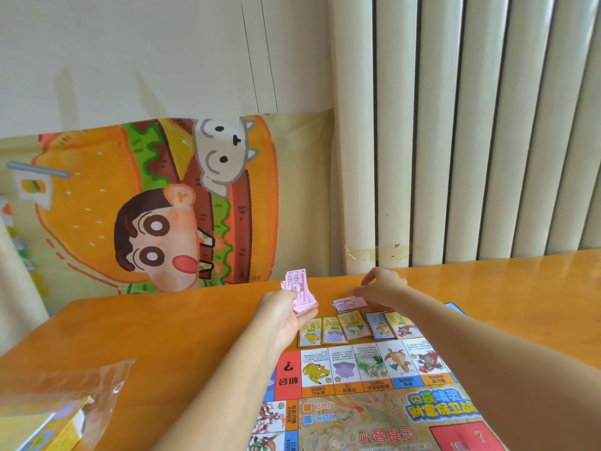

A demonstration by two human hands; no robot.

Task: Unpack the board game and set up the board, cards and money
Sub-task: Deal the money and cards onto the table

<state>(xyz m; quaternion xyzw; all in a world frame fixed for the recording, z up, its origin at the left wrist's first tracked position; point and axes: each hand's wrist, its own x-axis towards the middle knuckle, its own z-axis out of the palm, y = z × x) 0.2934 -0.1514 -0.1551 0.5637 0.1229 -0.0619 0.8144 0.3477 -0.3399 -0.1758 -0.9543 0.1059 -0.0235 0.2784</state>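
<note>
Both bare forearms are stretched forward and away from the camera, the left entering from the lower centre and the right from the lower right edge. The left hand (pixel 286 312) is turned palm-up and slightly cupped, with the thumb pressed across a held bundle and the fingers curled beneath it. The right hand (pixel 383 288) is held palm-down further out, its wrist slightly raised, its fingers (pixel 366 283) bent loosely downward and spread, the thumb and forefinger being drawn near each other; whether anything is pinched between them cannot be made out.
</note>
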